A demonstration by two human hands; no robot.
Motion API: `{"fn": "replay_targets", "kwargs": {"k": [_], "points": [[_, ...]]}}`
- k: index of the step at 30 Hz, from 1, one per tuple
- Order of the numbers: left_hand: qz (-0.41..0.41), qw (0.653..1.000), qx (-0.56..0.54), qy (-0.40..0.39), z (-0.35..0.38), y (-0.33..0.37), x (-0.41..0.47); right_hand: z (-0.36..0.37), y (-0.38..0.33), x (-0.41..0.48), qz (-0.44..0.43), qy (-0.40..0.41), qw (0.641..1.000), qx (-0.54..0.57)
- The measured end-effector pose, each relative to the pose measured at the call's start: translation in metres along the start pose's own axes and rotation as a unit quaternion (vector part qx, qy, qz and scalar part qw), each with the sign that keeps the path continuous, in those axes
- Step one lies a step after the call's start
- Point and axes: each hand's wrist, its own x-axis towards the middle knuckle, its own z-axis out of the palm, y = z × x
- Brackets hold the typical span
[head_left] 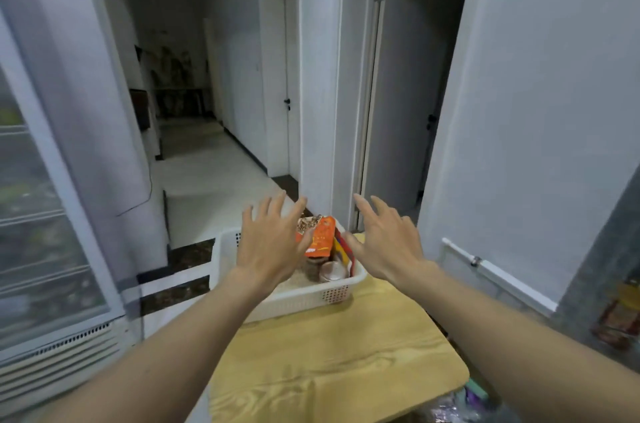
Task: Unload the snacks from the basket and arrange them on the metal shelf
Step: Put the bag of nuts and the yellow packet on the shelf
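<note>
The left hand (270,242) hangs over the basket with fingers straight and spread, holding nothing. Its thumb lies against or just in front of the orange packet (320,237); I cannot tell whether it touches. The right hand (384,242) mirrors it at 3 o'clock of the packet, fingers likewise splayed and empty. That wide spread on both sides reads as a reach to bracket the packet, which stands tallest and looks easiest to take first.

The packet leans upright at the far end of the basket (304,298), at 12 o'clock, propped by what is packed round it. Two lidded jars (332,272) sit just below it at 6 o'clock, and a red-and-yellow pack (343,249) is wedged on edge by the right wall. The snacks seen here are all in the basket.

The basket rests at the far end of the wooden worktop (339,353), toward 11 o'clock, within reach of both arms. A glass-fronted fridge (34,215) stands at 9 o'clock. At 3 o'clock a grey upright holds blurred goods; whether that is the metal shelf I cannot tell.
</note>
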Motion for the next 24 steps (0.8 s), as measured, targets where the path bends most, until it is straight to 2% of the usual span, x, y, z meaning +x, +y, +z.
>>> {"fn": "replay_targets", "kwargs": {"k": [15, 24], "points": [[-0.012, 0.986, -0.099, -0.131, 0.165, -0.072, 0.102, 0.148, 0.002, 0.14, 0.057, -0.109, 0.991, 0.046], [-0.017, 0.971, -0.107, -0.212, 0.253, -0.093, 0.134, 0.222, 0.011, 0.198, 0.085, -0.17, 0.975, 0.112]]}}
